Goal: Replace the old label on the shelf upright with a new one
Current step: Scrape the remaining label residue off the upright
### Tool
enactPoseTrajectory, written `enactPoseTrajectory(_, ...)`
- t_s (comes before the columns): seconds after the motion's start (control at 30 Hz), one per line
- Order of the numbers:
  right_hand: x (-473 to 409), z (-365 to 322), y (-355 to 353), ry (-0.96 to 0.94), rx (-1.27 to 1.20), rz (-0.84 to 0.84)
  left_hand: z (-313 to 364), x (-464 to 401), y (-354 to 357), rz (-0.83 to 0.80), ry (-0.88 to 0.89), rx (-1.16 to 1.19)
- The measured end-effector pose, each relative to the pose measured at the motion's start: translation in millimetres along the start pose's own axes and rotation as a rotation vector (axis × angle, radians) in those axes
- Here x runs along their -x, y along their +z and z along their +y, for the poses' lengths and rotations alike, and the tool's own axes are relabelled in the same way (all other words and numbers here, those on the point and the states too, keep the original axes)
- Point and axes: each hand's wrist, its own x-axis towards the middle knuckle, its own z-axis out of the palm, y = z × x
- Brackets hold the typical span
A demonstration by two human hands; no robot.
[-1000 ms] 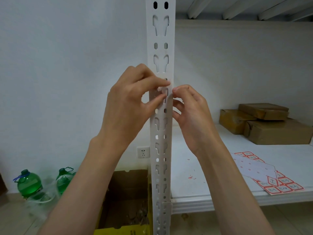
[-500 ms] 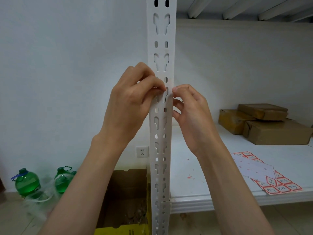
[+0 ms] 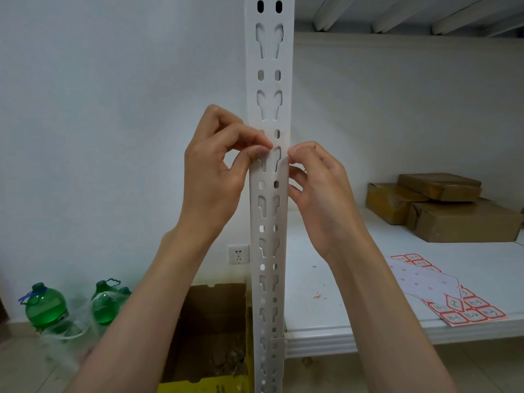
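The white perforated shelf upright (image 3: 268,211) stands straight ahead of me. My left hand (image 3: 215,171) is curled, with thumb and forefinger tips pinched together on the upright's face near a keyhole slot. The old label is hidden under those fingertips; only a faint red trace (image 3: 281,134) shows just above. My right hand (image 3: 314,182) grips the upright's right edge, thumb tip at the front and fingers curled behind. A sheet of red-bordered new labels (image 3: 470,312) lies on the shelf board at the right, part of its white backing bare.
Brown cardboard parcels (image 3: 453,214) sit at the back of the white shelf board (image 3: 326,321), which carries tiny red scraps (image 3: 317,296). An open cardboard box (image 3: 215,330) stands on the floor left of the upright. Green bottles (image 3: 45,304) and a wall socket (image 3: 238,254) are beyond.
My left forefinger, which reached across the upright's face, has drawn back to its left half and pinches against the thumb. My right hand has stayed on the right edge.
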Motion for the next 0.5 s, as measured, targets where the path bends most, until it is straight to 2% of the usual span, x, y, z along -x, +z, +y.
enactPoseTrajectory(0.3,0.3,-0.3,-0.4,-0.004,0.032,0.006,2.0,0.6,-0.8,0.017,-0.045,0.06)
enactPoseTrajectory(0.5,2.0,-0.1,4.3,-0.093,0.208,0.109,7.3,1.4,-0.4,-0.004,0.209,-0.253)
